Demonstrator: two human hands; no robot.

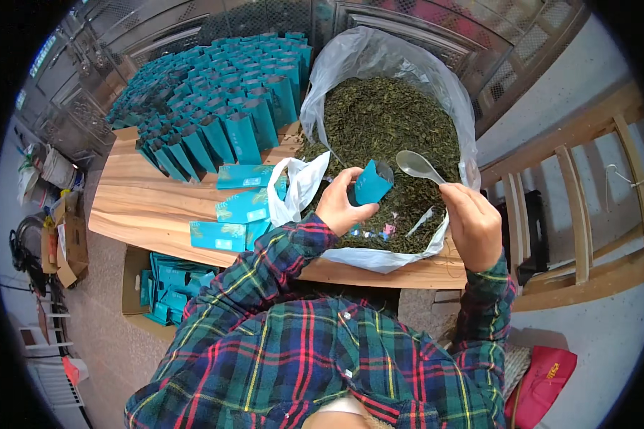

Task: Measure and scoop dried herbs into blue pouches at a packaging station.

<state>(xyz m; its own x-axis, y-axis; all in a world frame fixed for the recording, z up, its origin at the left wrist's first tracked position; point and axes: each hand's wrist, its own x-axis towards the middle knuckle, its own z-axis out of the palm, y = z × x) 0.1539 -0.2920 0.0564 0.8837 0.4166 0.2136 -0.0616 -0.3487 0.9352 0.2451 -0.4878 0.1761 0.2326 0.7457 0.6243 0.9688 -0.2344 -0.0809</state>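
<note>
My left hand point(342, 201) holds a small teal packet point(373, 185) with its open mouth up, over the dried leaves. In my right hand point(472, 222) is the handle of a translucent spoon point(416, 162); its bowl is just right of the packet, and whether it carries leaves is unclear. Beneath both hands, dark green dried tea-like leaves point(389, 115) fill a large clear plastic bag point(322, 86). Many teal packets point(241, 134) stand upright in rows at the back left. Several flat teal packets point(218, 236) lie on the wooden table point(139, 198) left of my left hand.
A cardboard box point(134, 289) of teal packets sits on the floor below the table's left front. White plastic point(295, 187) bunches beside the bag. A wooden ladder-like frame point(574, 214) is at the right, a red bag point(542, 383) lower right, and metal doors point(268, 16) behind.
</note>
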